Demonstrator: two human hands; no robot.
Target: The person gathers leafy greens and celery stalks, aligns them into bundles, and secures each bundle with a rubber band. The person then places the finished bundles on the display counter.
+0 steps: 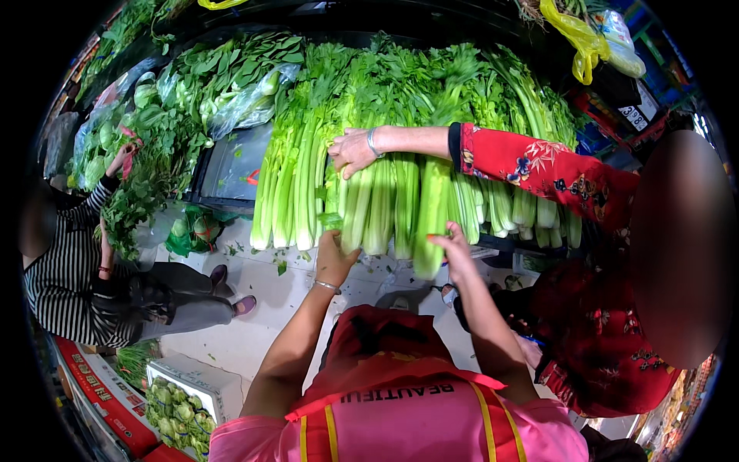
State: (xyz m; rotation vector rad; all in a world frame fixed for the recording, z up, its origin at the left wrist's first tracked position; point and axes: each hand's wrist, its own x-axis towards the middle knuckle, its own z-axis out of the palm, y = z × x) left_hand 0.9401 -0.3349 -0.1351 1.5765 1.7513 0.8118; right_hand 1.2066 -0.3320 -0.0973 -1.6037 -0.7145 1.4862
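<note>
A wide row of celery bunches (pixel 377 208) lies side by side on the display, pale bases toward me and leafy tops away. My right hand (pixel 456 250) grips the lower end of one celery bunch (pixel 433 223), which juts out nearer to me than the others and is blurred. At the front of the row, to the left, my left hand (pixel 335 258) has its fingers curled by the celery bases. Just above its fingertips is a small green leaf piece (pixel 329 220); what that hand holds is hidden. Another person's hand (pixel 354 150) reaches from the right and rests on the celery.
At right stands a person in a red flowered top (pixel 539 165), arm across the celery. A person in stripes (pixel 85 254) handles greens on the left. Bagged leafy vegetables (pixel 254 100) lie beside the celery. A white box (pixel 204 385) of green vegetables stands lower left; leaf scraps litter the floor.
</note>
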